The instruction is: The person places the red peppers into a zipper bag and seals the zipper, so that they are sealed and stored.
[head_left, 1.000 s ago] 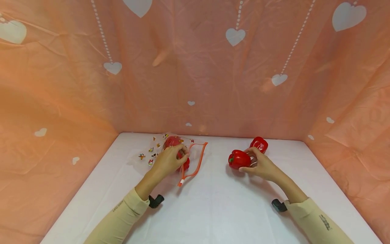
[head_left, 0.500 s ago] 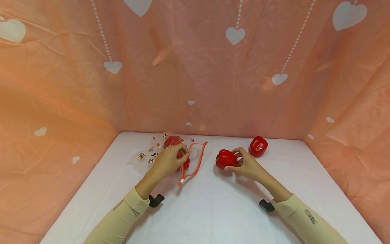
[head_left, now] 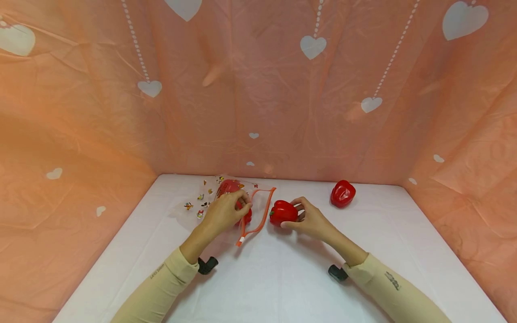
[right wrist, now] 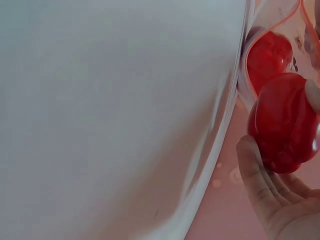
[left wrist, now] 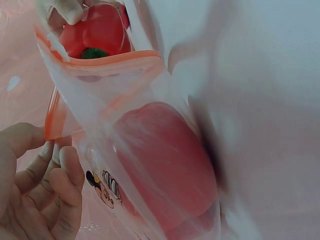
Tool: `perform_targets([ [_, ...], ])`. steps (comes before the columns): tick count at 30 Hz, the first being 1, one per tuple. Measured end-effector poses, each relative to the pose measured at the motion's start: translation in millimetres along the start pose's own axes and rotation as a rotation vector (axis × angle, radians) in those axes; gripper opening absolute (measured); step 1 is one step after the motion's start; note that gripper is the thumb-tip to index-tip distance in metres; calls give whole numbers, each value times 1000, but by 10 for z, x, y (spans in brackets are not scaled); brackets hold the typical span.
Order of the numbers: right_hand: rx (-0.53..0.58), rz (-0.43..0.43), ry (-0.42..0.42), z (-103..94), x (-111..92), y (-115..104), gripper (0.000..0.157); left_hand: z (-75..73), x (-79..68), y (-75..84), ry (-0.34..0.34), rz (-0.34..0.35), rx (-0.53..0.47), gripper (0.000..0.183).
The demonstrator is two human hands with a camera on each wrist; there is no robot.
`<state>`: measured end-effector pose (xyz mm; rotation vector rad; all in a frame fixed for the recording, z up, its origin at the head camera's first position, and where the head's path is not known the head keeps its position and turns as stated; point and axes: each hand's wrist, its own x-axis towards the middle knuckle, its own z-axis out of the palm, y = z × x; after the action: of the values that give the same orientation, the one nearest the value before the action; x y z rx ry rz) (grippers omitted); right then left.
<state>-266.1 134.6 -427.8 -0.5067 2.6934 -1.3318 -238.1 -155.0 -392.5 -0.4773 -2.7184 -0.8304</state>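
A clear zip bag (head_left: 194,210) printed with cartoon figures lies at the left of the table, its orange zip edge (left wrist: 112,61) spread into an open mouth. My left hand (head_left: 226,210) pinches one side of that edge between thumb and fingers. Inside the bag rests a red bell pepper (left wrist: 165,165). My right hand (head_left: 313,220) grips another red bell pepper (head_left: 283,213), its green stem end turned toward the bag mouth. In the right wrist view the held pepper (right wrist: 282,120) is right in front of the opening; whether it touches the zip edge I cannot tell.
A further red bell pepper (head_left: 343,194) lies at the back right of the white table (head_left: 262,287). Pink-orange sheeting (head_left: 278,112) with white hearts walls the table on the back and sides. Dark wrist camera mounts (head_left: 337,272) stick out below the sleeves.
My right hand has carried its bell pepper leftward, away from the other pepper on the right and up to the bag mouth. The left hand and the bag have stayed put.
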Motion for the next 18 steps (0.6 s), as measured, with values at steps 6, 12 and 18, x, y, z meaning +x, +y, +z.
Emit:
perform_targets([
  [6,39,-15,-5,108,54,-76,64,3,4,-1,0,1,-13,7],
  [12,51,5,8,192,119,-167,65,-5,0,10,-4,-3,-9,7],
  [18,57,30,38,295,180,-223,65,7,0,7,-12,-2,-7,8],
])
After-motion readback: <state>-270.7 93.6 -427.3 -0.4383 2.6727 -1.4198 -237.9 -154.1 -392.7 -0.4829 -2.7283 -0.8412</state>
